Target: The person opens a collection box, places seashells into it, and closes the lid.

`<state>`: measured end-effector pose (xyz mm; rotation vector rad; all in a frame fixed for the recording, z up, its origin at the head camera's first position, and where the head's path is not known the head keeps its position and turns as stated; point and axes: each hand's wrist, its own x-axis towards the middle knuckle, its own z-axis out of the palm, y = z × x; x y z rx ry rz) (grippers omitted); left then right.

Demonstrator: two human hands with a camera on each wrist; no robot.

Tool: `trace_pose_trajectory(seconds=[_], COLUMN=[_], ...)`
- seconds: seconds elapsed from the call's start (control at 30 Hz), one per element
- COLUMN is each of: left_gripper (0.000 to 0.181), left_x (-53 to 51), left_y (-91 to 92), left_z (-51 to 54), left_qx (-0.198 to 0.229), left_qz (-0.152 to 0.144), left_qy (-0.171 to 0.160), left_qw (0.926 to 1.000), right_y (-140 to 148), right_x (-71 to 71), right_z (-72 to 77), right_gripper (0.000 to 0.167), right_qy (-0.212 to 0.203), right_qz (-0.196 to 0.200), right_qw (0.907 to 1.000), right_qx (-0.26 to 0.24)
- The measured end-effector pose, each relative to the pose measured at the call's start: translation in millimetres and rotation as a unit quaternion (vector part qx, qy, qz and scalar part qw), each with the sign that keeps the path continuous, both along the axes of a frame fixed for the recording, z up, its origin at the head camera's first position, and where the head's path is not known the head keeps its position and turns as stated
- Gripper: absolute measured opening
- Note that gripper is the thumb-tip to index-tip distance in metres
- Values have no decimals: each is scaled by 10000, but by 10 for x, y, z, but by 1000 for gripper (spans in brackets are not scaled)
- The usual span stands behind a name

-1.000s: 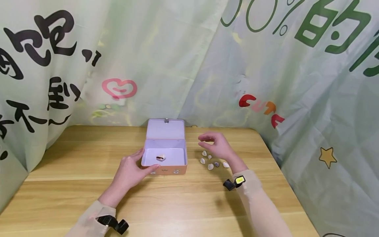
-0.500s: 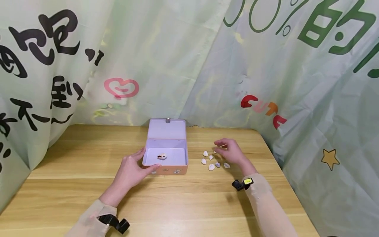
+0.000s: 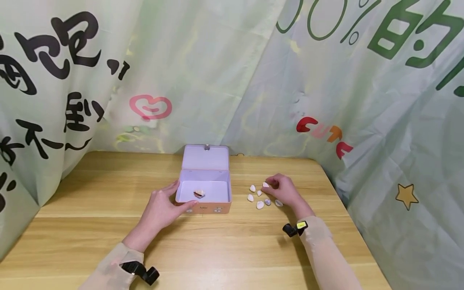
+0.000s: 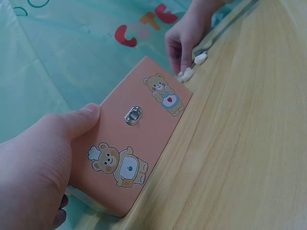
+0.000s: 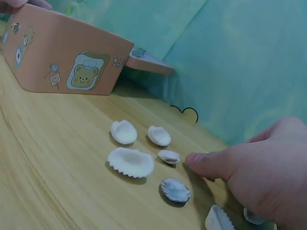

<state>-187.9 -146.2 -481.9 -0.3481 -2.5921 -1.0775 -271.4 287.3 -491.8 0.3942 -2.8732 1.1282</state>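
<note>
An open tin box (image 3: 213, 208), salmon outside and pale lilac inside, stands on the table with its lid tipped back. One brownish-white seashell (image 3: 199, 194) lies in it. My left hand (image 3: 161, 209) grips the box at its front left corner, thumb on the front wall, which bears printed bears in the left wrist view. To the right, several small white shells (image 5: 130, 163) lie loose on the wood. At their far side my right hand (image 3: 286, 191) pinches a white seashell (image 3: 266, 185) between thumb and fingers; in the right wrist view that shell is hidden behind the thumb.
The wooden table (image 3: 203, 249) reaches back to a printed cloth (image 3: 203, 80) hanging behind and at both sides. Each wrist wears a small black camera, such as the right wrist camera (image 3: 290, 230).
The right hand has moved right from beside the box to the far shell, and its fingers have closed in on it. The left hand stays on the box.
</note>
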Motion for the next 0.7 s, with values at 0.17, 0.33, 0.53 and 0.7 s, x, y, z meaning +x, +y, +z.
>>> trace_pose_trajectory(seconds=[0.17, 0.33, 0.53, 0.7], left_gripper=[100, 100, 102, 101], left_x=[-13, -11, -8, -2], left_y=[10, 13, 14, 8], left_z=[-9, -16, -14, -8], left_qx=[-23, 30, -16, -40], left_qz=[-18, -29, 16, 61], left_qy=[66, 139, 90, -23], left_qw=[10000, 9999, 10000, 10000], right_y=[5, 2, 14, -7], right_x=[-28, -15, -1, -5], right_z=[-41, -31, 6, 82], right_gripper=[29, 23, 23, 28], right_qy=[59, 57, 7, -7], right_qz=[1, 118, 127, 284], right_qw=[9999, 9999, 9996, 9983], right_qx=[97, -1, -247, -507])
